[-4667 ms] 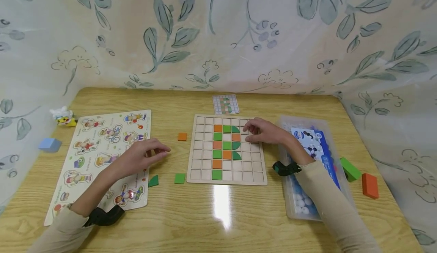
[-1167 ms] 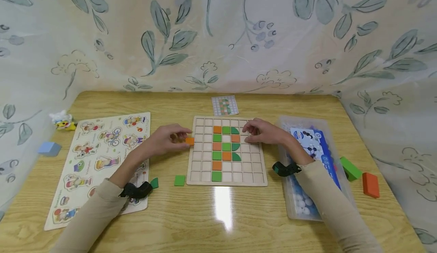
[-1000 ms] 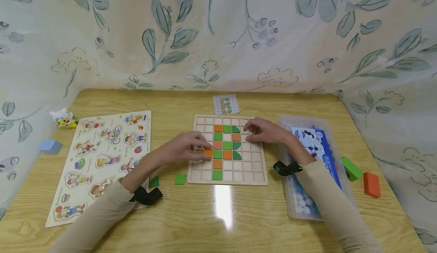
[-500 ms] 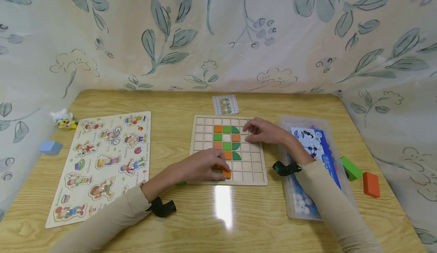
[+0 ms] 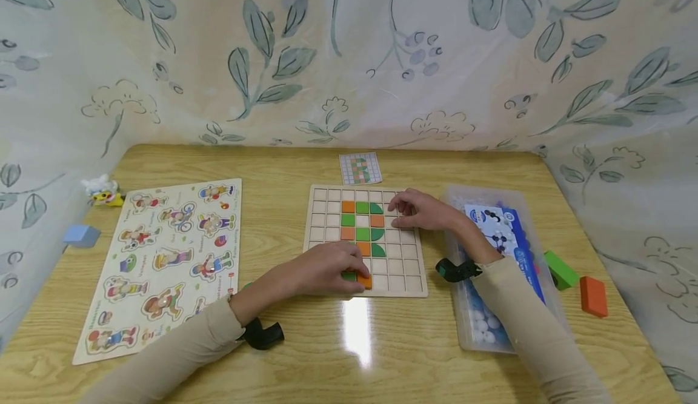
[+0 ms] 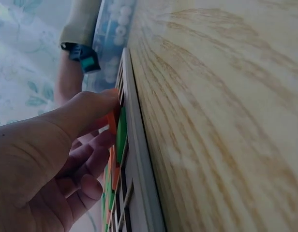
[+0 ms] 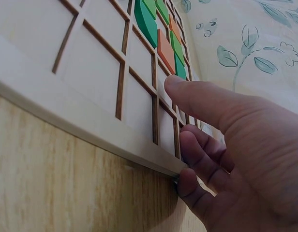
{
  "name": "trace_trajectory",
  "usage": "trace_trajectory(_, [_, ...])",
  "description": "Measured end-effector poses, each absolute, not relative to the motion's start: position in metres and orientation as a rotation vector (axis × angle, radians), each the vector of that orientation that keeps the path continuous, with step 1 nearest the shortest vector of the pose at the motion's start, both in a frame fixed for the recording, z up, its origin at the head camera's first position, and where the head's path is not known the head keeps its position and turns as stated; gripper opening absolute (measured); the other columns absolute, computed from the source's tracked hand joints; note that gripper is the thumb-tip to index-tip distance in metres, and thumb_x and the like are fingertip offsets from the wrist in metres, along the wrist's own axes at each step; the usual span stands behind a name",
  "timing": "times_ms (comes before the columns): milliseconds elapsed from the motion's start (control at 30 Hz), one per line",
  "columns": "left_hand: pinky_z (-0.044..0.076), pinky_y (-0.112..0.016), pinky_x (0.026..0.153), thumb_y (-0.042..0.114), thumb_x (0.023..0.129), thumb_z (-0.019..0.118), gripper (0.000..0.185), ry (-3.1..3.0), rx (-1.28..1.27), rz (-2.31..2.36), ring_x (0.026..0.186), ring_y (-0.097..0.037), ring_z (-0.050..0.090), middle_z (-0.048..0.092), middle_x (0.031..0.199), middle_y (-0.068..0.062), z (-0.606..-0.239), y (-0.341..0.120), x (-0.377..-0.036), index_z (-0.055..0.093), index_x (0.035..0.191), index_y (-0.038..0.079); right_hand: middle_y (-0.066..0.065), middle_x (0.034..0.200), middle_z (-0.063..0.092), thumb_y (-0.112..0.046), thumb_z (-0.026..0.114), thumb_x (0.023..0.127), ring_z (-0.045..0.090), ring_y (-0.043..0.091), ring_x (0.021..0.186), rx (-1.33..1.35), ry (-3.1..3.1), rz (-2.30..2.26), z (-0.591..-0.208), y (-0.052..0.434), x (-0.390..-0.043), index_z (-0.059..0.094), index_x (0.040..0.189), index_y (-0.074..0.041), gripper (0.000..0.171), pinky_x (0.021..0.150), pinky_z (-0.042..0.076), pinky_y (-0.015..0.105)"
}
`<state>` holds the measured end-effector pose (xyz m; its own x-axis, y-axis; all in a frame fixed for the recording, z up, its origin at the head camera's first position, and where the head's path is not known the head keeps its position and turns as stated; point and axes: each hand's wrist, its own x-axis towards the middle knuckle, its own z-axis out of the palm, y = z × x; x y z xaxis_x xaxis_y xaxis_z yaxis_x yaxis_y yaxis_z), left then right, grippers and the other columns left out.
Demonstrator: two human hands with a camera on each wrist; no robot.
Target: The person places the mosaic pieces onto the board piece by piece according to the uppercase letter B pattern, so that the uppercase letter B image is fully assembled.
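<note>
In the head view my left hand (image 5: 329,269) is low over the wooden grid board (image 5: 406,264). It pinches an orange square tile (image 5: 367,281) between thumb and fingers at the bottom row, just right of a green tile (image 5: 348,276) that the hand partly covers. From the left wrist, the thumb (image 6: 98,104) presses close over the grid near the board's edge. My right hand (image 5: 417,209) rests at the board's right side, fingers loosely bent, holding no tile. Green and orange tiles, some of them quarter-rounds (image 5: 377,250), fill the middle columns.
A small pattern card (image 5: 360,168) lies behind the board. To the left is a picture puzzle (image 5: 180,271), with a blue block (image 5: 82,235) and a toy figure (image 5: 102,191) beyond. On the right stand a clear plastic box (image 5: 463,325), a green block (image 5: 561,269) and a red block (image 5: 593,296).
My left hand has taken the orange tile from the table left of the board and carried it right and nearer to the board's bottom row. My right hand has stayed in place.
</note>
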<state>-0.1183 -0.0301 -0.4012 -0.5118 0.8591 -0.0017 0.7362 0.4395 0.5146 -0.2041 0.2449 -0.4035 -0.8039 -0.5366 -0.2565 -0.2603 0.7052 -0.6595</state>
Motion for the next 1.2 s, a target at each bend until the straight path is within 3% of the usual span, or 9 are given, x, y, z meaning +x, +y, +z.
trace_trajectory(333, [0.048, -0.022, 0.078, 0.035, 0.088, 0.07, 0.02, 2.458, 1.333, 0.629, 0.091, -0.004, 0.055, 0.065, 0.099, 0.01, -0.399, -0.027, -0.117, 0.076, 0.103, 0.023, 0.008, 0.101, 0.052, -0.022, 0.07, 0.09, 0.046, 0.021, 0.091, -0.618, 2.484, -0.885, -0.405, 0.245, -0.203, 0.062, 0.113, -0.011, 0.027, 0.081, 0.041, 0.034])
trace_trajectory(467, [0.046, -0.021, 0.07, 0.032, 0.089, 0.069, 0.019, 2.47, 1.346, 0.552, 0.089, -0.005, 0.053, 0.063, 0.098, 0.009, -0.395, -0.027, -0.117, 0.076, 0.104, 0.025, 0.008, 0.099, 0.051, -0.023, 0.068, 0.091, 0.046, 0.02, 0.088, -0.685, 2.491, -0.902, -0.406, 0.247, -0.204, 0.062, 0.112, -0.009, 0.026, 0.078, 0.041, 0.031])
trace_trajectory(567, [0.042, -0.02, 0.064, 0.031, 0.089, 0.068, 0.021, 2.47, 1.408, 0.49, 0.088, -0.006, 0.051, 0.06, 0.1, 0.008, -0.392, -0.03, -0.117, 0.075, 0.108, 0.026, 0.008, 0.099, 0.051, -0.022, 0.068, 0.091, 0.045, 0.02, 0.088, -0.695, 2.487, -0.907, -0.406, 0.247, -0.204, 0.062, 0.112, -0.008, 0.026, 0.077, 0.041, 0.031])
trace_trajectory(667, [0.044, -0.019, 0.067, 0.032, 0.09, 0.067, 0.026, 2.463, 1.459, 0.517, 0.09, -0.007, 0.052, 0.059, 0.107, 0.006, -0.392, -0.038, -0.118, 0.072, 0.115, 0.024, 0.009, 0.102, 0.052, -0.022, 0.069, 0.091, 0.046, 0.02, 0.09, -0.67, 2.478, -0.894, -0.405, 0.247, -0.205, 0.062, 0.114, -0.009, 0.027, 0.08, 0.042, 0.033])
trace_trajectory(867, [0.051, -0.027, 0.08, 0.028, 0.093, 0.065, 0.032, 2.554, 1.287, 0.764, 0.099, -0.009, 0.058, 0.061, 0.117, 0.004, -0.392, -0.092, -0.123, 0.067, 0.123, 0.016, 0.009, 0.103, 0.051, -0.022, 0.068, 0.091, 0.045, 0.02, 0.09, -0.646, 2.465, -0.869, -0.405, 0.242, -0.204, 0.062, 0.114, -0.009, 0.027, 0.08, 0.042, 0.033])
trace_trajectory(1033, [0.05, -0.031, 0.079, 0.024, 0.094, 0.064, 0.03, 2.6, 1.067, 0.941, 0.097, -0.01, 0.06, 0.066, 0.115, 0.002, -0.4, -0.153, -0.12, 0.067, 0.122, 0.013, 0.009, 0.104, 0.051, -0.022, 0.069, 0.091, 0.046, 0.021, 0.092, -0.625, 2.469, -0.855, -0.404, 0.242, -0.204, 0.062, 0.114, -0.01, 0.027, 0.082, 0.042, 0.035])
trace_trajectory(1200, [0.05, -0.026, 0.077, 0.02, 0.093, 0.066, 0.027, 2.624, 0.966, 1.041, 0.095, -0.006, 0.06, 0.067, 0.11, 0.005, -0.413, -0.19, -0.108, 0.068, 0.119, 0.013, 0.008, 0.105, 0.052, -0.023, 0.069, 0.091, 0.047, 0.02, 0.093, -0.61, 2.483, -0.837, -0.403, 0.243, -0.204, 0.062, 0.114, -0.011, 0.027, 0.082, 0.043, 0.035])
